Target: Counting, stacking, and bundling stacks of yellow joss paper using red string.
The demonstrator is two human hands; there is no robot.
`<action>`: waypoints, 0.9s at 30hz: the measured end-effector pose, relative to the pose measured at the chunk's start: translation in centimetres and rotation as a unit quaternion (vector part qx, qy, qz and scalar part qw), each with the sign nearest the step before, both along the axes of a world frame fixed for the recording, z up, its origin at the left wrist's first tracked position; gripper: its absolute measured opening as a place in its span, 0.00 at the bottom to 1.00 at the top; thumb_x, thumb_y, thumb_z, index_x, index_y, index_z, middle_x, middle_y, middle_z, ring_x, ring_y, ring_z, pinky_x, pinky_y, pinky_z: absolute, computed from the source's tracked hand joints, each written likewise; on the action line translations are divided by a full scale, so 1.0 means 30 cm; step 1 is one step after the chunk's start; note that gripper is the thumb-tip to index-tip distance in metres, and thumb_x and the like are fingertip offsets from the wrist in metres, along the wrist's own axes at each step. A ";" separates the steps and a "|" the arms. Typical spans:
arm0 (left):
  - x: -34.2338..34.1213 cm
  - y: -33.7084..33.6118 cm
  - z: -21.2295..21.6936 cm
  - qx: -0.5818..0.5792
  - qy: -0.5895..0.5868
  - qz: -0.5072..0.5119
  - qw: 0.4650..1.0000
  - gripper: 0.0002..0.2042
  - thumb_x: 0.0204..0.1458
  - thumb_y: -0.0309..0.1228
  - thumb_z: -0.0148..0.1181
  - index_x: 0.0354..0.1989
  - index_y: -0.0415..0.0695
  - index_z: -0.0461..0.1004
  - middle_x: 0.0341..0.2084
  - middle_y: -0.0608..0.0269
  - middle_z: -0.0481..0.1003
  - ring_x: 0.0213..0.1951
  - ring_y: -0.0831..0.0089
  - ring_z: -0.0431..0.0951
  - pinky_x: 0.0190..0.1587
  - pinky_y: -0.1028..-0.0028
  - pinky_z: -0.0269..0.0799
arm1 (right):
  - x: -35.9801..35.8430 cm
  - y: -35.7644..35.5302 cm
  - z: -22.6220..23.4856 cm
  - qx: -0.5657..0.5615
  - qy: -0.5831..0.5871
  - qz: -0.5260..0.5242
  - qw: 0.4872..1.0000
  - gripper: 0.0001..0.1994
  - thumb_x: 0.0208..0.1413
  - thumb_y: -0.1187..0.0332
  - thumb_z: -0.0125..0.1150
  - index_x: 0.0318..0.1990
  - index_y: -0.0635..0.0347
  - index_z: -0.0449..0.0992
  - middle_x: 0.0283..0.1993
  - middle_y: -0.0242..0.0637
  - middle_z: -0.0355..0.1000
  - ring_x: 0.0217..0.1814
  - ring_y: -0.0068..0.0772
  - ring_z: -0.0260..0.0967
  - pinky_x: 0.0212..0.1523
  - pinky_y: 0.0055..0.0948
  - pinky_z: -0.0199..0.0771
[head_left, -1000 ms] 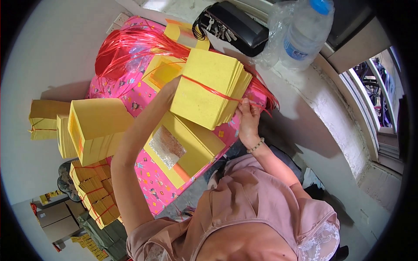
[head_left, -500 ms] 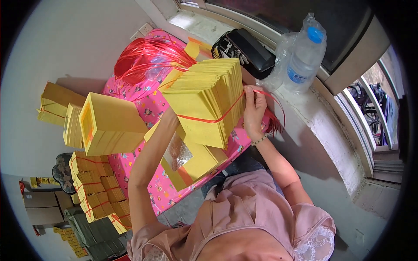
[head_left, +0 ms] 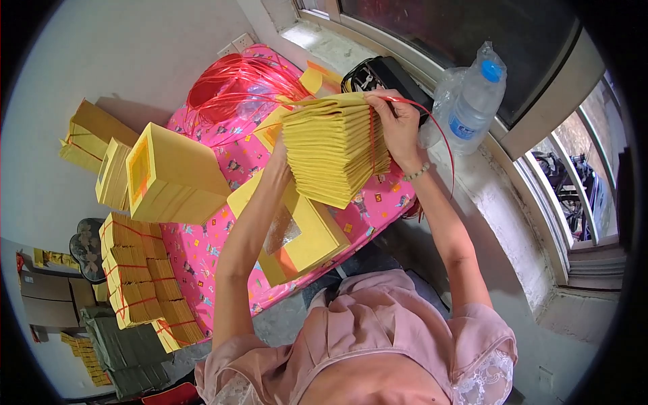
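A thick bundle of yellow paper envelopes (head_left: 331, 152) is held up above the pink table, its many folded edges facing me. My left hand (head_left: 278, 160) grips its left side, with the fingers mostly hidden behind the paper. At the upper right corner my right hand (head_left: 399, 128) pinches a red plastic strap (head_left: 442, 128), whose loose end arcs out to the right. Part of that strap runs down the bundle's right side. Under the bundle, a stack of yellow envelopes with a clear plastic piece (head_left: 282, 233) on top lies on the tablecloth.
Red strapping (head_left: 236, 88) lies coiled at the back of the pink patterned cloth (head_left: 202, 270). Tall yellow stacks (head_left: 179, 175) stand at left, beside tied bundles (head_left: 138, 270). A black bag (head_left: 398, 81) and a wrapped water bottle (head_left: 472, 101) occupy the windowsill.
The bundle has been tipped, so its folded edges now face me. My right hand has moved up to the bundle's top corner with the strap, which now runs down the right side.
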State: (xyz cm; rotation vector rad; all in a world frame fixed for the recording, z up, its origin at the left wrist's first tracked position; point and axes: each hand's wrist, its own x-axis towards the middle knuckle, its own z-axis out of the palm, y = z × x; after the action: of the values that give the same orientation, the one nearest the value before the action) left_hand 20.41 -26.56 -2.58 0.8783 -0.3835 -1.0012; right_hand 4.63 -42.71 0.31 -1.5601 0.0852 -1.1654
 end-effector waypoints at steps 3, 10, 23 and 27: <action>0.014 -0.020 -0.028 -0.021 -0.062 0.030 0.997 0.24 0.62 0.48 0.50 0.57 0.43 0.67 0.47 0.58 0.76 0.46 0.70 0.78 0.46 0.69 0.78 | 0.000 -0.027 -0.025 -0.044 0.003 0.012 0.999 0.05 0.58 0.77 0.59 0.39 0.67 0.80 0.38 0.32 0.78 0.42 0.20 0.71 0.58 0.27 0.68; 0.031 -0.045 -0.090 -0.016 -0.120 0.136 0.983 0.18 0.65 0.40 0.47 0.56 0.41 0.68 0.36 0.63 0.79 0.43 0.74 0.78 0.44 0.73 0.76 | 0.006 -0.069 -0.059 -0.091 0.051 0.042 0.994 0.05 0.56 0.77 0.60 0.38 0.66 0.81 0.39 0.36 0.78 0.44 0.27 0.74 0.60 0.31 0.68; -0.165 0.015 -0.099 0.066 -0.045 0.213 0.974 0.15 0.67 0.35 0.42 0.55 0.42 0.69 0.32 0.66 0.77 0.36 0.76 0.76 0.44 0.76 0.73 | -0.132 0.002 -0.185 -0.080 0.106 0.010 0.991 0.05 0.51 0.79 0.63 0.35 0.67 0.81 0.39 0.42 0.77 0.47 0.36 0.76 0.50 0.28 0.73; -0.285 0.027 -0.093 0.056 -0.012 0.300 0.952 0.15 0.67 0.34 0.42 0.54 0.41 0.69 0.31 0.66 0.75 0.37 0.77 0.75 0.46 0.75 0.72 | -0.124 -0.048 -0.182 -0.078 0.131 0.098 0.983 0.03 0.53 0.78 0.62 0.33 0.70 0.79 0.39 0.41 0.77 0.49 0.36 0.75 0.52 0.30 0.72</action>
State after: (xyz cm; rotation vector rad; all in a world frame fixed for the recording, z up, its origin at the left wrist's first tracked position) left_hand 11.85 -25.74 -5.37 1.0266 -0.0643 -0.4513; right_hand 0.90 -44.15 -5.14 -1.8109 0.0119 -0.8248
